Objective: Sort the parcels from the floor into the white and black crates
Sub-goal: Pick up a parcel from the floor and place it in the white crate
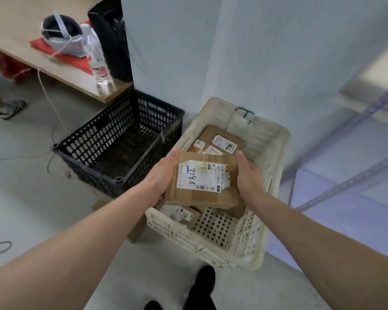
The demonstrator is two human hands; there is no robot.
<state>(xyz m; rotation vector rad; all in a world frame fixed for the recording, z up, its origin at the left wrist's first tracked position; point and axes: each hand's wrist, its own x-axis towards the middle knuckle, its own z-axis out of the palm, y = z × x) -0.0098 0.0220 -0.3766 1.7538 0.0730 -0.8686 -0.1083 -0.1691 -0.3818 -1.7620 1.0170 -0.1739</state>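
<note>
Now: parcel (202,177) was held between both hands, label up, handwritten number facing the camera. Left hand (164,175) clasped its left edge, thumb on top; right hand (249,177) clasped the right edge the same way. The fingers underneath were hidden, so how far they curled could not be told.

Position: the parcel hung directly over the near half of the white crate (276,166), above its rim and not touching the other parcels (222,139) inside. Its longer side appeared to run hand to hand, across the crate's length.

Key relation: the white crate lay straight below, equally near both hands. The black crate (121,142) stood just beside it to the left, nearer the left hand, and looked to hold nothing.

Judgement: lowering straight down would suit the white crate; the black one would need a leftward carry over two rims. A brown box (137,229) showed on the floor beneath the left forearm.
</note>
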